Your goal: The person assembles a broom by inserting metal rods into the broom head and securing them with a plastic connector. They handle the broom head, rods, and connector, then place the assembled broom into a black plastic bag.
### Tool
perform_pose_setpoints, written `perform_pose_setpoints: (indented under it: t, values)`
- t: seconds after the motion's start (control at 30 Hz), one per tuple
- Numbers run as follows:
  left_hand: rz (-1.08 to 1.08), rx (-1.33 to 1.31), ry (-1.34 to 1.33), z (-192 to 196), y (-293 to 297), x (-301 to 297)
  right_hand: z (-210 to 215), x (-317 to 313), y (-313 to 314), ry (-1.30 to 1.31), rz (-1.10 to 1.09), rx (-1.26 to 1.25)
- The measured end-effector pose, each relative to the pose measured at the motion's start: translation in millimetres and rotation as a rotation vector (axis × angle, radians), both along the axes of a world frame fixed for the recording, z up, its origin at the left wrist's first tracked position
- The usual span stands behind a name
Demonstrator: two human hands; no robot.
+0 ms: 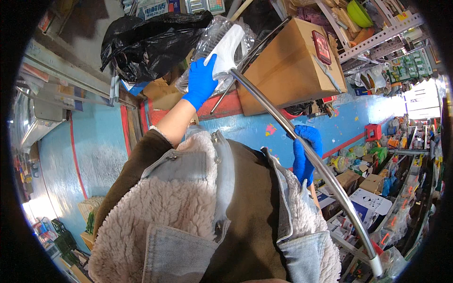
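Note:
A broom lies slantwise across the view, its white plastic head [225, 53] with dark bristles still wrapped in clear plastic. From the head, a shiny metal handle [325, 172] runs down to the lower right and ends in a white cap. My left hand [203, 81], in a blue glove, is closed on the near side of the white head. Further down, my right hand [306, 150], gloved in blue too, is curled around the handle; part of its grip is hidden behind the metal.
A large cardboard box [278, 66] stands beyond the handle, with a red-framed device [322, 47] on it. A black plastic bag [146, 45] bulges at the upper left. Shelves of packed goods [373, 188] line the right. The floor [257, 127] is blue with red stripes.

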State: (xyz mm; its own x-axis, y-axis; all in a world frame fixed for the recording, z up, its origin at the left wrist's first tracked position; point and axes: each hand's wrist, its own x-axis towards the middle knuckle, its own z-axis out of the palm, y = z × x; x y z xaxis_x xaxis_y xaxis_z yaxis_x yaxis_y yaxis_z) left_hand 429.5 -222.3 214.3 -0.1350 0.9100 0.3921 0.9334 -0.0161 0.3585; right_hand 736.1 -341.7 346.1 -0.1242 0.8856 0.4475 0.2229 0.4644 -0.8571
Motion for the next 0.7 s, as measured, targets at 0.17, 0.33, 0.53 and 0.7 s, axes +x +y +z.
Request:
perform_pose_setpoints:
  t: [0.17,0.33,0.53,0.7]
  values:
    - [0.072,0.114,-0.033,15,19,5,-19,-22,-1,0.421,-0.118,-0.075]
    - [0.014,0.221,-0.016,33,35,0,-10,-3,11,0.434,-0.108,-0.215]
    - [-0.284,0.111,-0.007,53,37,-2,34,31,26,-0.161,0.179,0.191]
    - [-0.149,0.154,-0.103,62,33,28,24,9,20,0.284,-0.189,0.116]
